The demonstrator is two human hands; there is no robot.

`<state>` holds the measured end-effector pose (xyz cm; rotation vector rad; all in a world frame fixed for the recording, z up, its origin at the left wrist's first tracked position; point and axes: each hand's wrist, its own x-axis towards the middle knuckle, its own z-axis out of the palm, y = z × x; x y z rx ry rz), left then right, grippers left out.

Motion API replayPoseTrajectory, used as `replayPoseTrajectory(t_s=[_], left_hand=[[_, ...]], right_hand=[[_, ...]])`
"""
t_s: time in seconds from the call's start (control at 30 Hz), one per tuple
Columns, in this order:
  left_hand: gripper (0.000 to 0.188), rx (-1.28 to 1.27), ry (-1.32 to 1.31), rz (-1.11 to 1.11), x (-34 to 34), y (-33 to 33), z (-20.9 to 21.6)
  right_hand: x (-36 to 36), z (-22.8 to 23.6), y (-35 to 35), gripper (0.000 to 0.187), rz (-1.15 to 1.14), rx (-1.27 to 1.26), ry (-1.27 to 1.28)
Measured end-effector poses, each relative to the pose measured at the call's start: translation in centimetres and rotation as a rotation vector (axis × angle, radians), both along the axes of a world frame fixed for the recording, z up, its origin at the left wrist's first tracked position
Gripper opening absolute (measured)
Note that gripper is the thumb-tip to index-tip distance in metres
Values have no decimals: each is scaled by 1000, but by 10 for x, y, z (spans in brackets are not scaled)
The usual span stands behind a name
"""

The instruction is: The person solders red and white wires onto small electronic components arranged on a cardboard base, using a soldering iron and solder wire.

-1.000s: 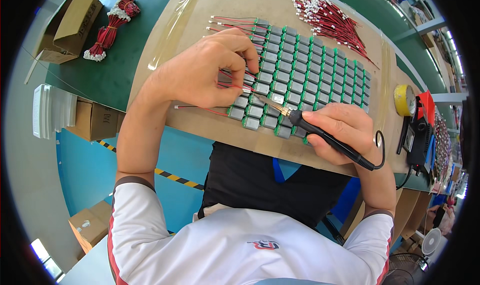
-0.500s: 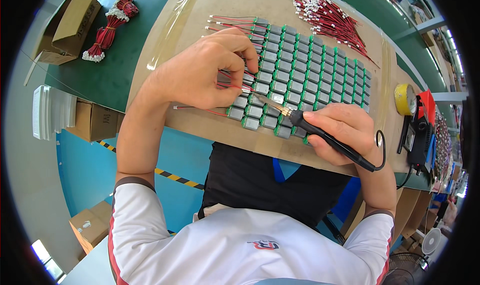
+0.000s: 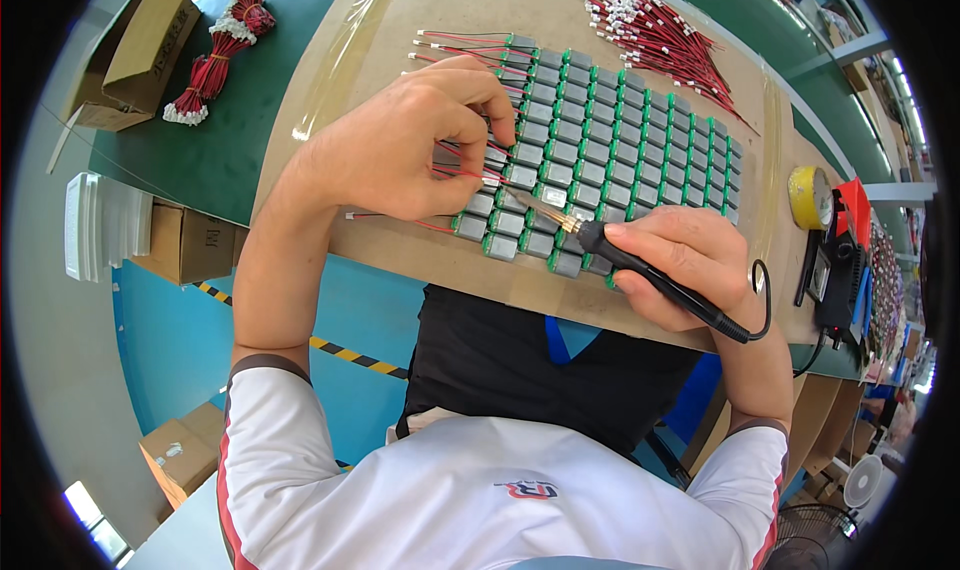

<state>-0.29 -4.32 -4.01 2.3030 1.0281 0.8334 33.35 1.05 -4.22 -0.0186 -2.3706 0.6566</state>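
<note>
Rows of small grey battery cells (image 3: 593,152) with green circuit strips lie close together on the brown board. My left hand (image 3: 415,135) is over the left column, thumb and fingers closed in a pinch on a thin red-and-black wire lead (image 3: 487,177). Its wire ends are at the edge of a cell. In my right hand (image 3: 690,260) is a black soldering iron (image 3: 640,263), held like a pen, its tip angled left to the cells just beside those wire ends. Whether tip and wire touch, I cannot tell. Other leads (image 3: 460,42) stick out left from the column's far cells.
A pile of red-and-black leads with white connectors (image 3: 665,45) lies at the board's far right. Yellow tape (image 3: 810,198) and a black soldering station (image 3: 840,280) stand at right. Bundled leads (image 3: 212,65) and an open carton (image 3: 150,50) sit at far left.
</note>
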Motion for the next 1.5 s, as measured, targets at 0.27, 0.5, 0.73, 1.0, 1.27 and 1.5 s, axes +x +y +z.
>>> replayPoseTrajectory(t_s=[0.27,0.5,0.73,1.0,1.27,1.5], left_hand=[[17,-5,-1,4,0,-1,1],[16,-26,11,7,0,-2,2],[15,-5,8,6,0,-1,2],[14,-12,19,1,-1,-2,3],[13,-29,19,-4,-2,-2,4],[14,-40,-8,-20,-5,-2,6]], right_hand=[[3,1,-2,41,-33,-19,-9],[2,2,-2,40,-35,-13,-3],[3,2,-2,40,-39,-26,10],[3,1,-3,40,-53,-5,12],[2,1,-2,39,-54,3,30],[2,2,-3,39,-56,4,24]])
